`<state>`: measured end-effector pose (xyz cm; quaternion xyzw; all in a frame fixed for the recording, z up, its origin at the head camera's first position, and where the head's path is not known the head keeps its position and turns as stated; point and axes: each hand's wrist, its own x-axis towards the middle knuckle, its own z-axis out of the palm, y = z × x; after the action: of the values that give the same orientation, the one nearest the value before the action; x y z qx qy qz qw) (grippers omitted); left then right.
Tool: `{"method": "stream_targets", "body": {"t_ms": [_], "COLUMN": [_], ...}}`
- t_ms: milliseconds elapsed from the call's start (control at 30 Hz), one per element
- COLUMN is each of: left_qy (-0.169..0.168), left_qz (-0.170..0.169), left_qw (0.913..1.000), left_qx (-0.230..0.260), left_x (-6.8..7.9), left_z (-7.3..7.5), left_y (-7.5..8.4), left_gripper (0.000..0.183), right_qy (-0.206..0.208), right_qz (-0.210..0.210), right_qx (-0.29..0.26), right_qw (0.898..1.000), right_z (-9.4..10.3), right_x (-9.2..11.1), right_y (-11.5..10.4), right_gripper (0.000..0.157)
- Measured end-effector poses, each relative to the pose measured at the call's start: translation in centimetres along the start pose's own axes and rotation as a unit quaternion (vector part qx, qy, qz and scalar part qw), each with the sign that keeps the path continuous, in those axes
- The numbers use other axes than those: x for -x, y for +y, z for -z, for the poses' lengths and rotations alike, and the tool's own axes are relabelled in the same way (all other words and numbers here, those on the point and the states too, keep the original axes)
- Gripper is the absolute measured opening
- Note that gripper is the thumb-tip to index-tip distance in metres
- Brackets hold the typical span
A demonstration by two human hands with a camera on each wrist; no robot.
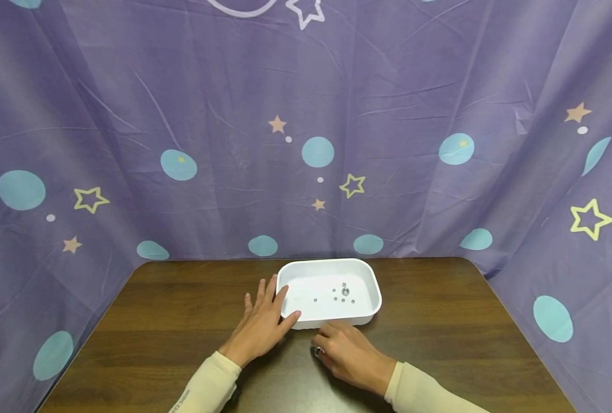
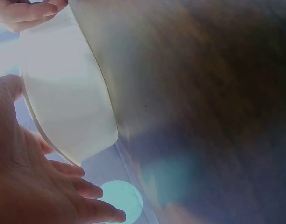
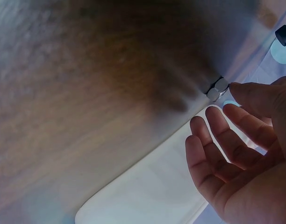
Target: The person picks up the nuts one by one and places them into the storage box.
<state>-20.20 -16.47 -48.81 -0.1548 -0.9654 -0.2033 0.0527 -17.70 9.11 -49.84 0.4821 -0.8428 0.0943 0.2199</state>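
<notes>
A white rectangular tray [image 1: 306,322] stands on the table with several small metal pieces [image 1: 343,300] and one larger round metal piece [image 1: 345,291] on its floor. My left hand [image 1: 262,331] rests at the tray's left end, fingers spread and straight, thumb at the front rim. In front of the tray, my right hand [image 1: 349,354] pinches a small shiny metal piece [image 1: 318,351] at the thumb and index fingertips. The right wrist view shows two silvery rounded faces of the metal piece [image 3: 218,89] beside the thumb tip; what kind of piece it is I cannot tell.
The brown wooden table [image 1: 182,310] reaches back to a purple curtain [image 1: 233,172] with stars and dots, which also hangs along both sides. A small black object [image 3: 284,35] shows at the upper right of the right wrist view.
</notes>
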Motion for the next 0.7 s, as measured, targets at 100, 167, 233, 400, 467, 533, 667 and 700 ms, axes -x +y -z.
{"method": "stream_targets", "body": {"t_ms": [100, 167, 233, 400, 467, 533, 667, 700], "left_qy": [-0.001, -0.002, -0.002, 0.002, 0.005, 0.005, 0.005, 0.004], "left_qz": [0.000, 0.000, 0.000, -0.001, -0.001, -0.001, -0.001, -0.001], "left_qw": [1.0000, 1.0000, 1.0000, 1.0000, 1.0000, 1.0000, 1.0000, 1.0000], "left_qx": [0.000, 0.001, 0.001, -0.002, -0.004, -0.006, -0.007, -0.007], "left_x": [0.00, 0.01, 0.01, 0.04, 0.04, 0.03, 0.01, 0.01], "left_z": [-0.04, -0.04, -0.05, -0.10, -0.10, -0.11, -0.11, -0.11], "left_y": [-0.04, -0.06, -0.08, -0.06, -0.03, -0.01, -0.02, -0.03], "left_gripper": [0.083, 0.083, 0.083, 0.081, 0.080, 0.080, 0.080, 0.081], "right_qy": [-0.005, -0.007, -0.008, -0.006, -0.004, -0.004, -0.008, -0.009], "right_qz": [0.000, 0.001, 0.003, 0.008, 0.009, 0.010, 0.011, 0.011], "right_qx": [-0.001, -0.001, -0.001, 0.003, 0.006, 0.011, 0.018, 0.021], "right_qw": [1.000, 1.000, 1.000, 1.000, 1.000, 1.000, 1.000, 1.000], "right_z": [-0.17, -0.25, -0.31, -0.36, -0.38, -0.41, -0.45, -0.46], "right_x": [0.03, 0.03, 0.03, 0.05, 0.06, 0.08, 0.12, 0.13], "right_y": [-0.02, -0.07, -0.14, -0.32, -0.35, -0.33, -0.31, -0.30], "right_gripper": [0.019, 0.018, 0.017, 0.019, 0.020, 0.021, 0.023, 0.023]}}
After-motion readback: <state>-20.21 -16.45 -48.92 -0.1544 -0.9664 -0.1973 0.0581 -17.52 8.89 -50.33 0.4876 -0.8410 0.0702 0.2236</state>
